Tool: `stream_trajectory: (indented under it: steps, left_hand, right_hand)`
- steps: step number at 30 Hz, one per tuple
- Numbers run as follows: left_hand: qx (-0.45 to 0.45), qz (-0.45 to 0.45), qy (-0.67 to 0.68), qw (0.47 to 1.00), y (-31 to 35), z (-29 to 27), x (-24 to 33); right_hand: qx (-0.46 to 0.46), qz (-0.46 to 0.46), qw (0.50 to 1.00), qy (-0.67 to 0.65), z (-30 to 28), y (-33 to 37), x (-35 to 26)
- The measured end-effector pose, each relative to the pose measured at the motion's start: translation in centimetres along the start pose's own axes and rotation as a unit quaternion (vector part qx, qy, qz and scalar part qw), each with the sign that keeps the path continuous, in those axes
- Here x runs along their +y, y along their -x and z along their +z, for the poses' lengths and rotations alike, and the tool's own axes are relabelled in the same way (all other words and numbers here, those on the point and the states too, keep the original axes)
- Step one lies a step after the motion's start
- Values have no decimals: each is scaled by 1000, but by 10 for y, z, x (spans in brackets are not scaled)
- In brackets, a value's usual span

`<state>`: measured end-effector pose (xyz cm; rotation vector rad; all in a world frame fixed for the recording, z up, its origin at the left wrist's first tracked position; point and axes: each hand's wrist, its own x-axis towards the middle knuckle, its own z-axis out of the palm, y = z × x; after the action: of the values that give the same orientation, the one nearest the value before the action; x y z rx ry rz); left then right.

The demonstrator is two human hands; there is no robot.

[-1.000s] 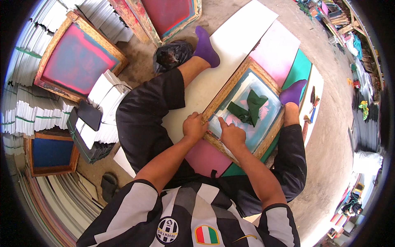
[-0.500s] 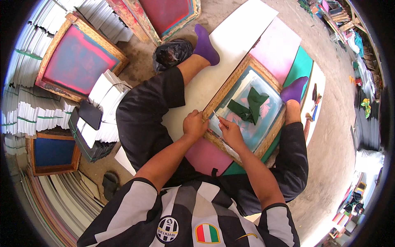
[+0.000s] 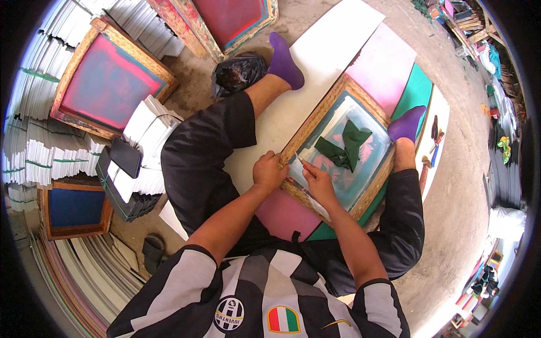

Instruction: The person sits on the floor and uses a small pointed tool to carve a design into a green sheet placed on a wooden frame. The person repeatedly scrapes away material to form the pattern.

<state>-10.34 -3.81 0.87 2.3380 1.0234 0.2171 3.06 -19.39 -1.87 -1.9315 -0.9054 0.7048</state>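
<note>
A wooden-framed printing screen [image 3: 385, 173] lies tilted between my legs, its mesh pale blue with pink leaf shapes. My left hand [image 3: 269, 170] is closed at the frame's left edge, gripping the wood. Over the mesh's near left corner, my right hand [image 3: 319, 183] pinches a small thin stick-like tool [image 3: 298, 158]; its exact kind is too small to make out. The tool's tip points toward the whitish border beside the frame. A crumpled dark green cloth [image 3: 354, 142] rests on the middle of the mesh.
Pink [image 3: 383, 62] and green boards lie under the screen, next to a white sheet [image 3: 332, 39]. Hand tools [image 3: 435, 141] lie at the right. A black plastic bag [image 3: 239, 73], other screens [image 3: 115, 81] and bundled white stacks [image 3: 147, 127], one bearing a dark phone-like slab [image 3: 125, 156], are at the left.
The whole view has shifted slightly. My left hand stays on the frame, and my right hand keeps its pinch on the thin tool with hardly any movement.
</note>
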Motion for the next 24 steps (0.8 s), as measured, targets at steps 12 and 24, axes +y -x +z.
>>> stream_trajectory:
  steps: [12, 24]
  left_hand:
    - [3, -6, 7, 1000, -1, 6, -3]
    - [7, -22, -4, 1000, -1, 1, 1]
  right_hand:
    - [-12, 26, 995, 94, -6, 0, -28]
    - [-57, 60, 985, 150, -23, 0, -41]
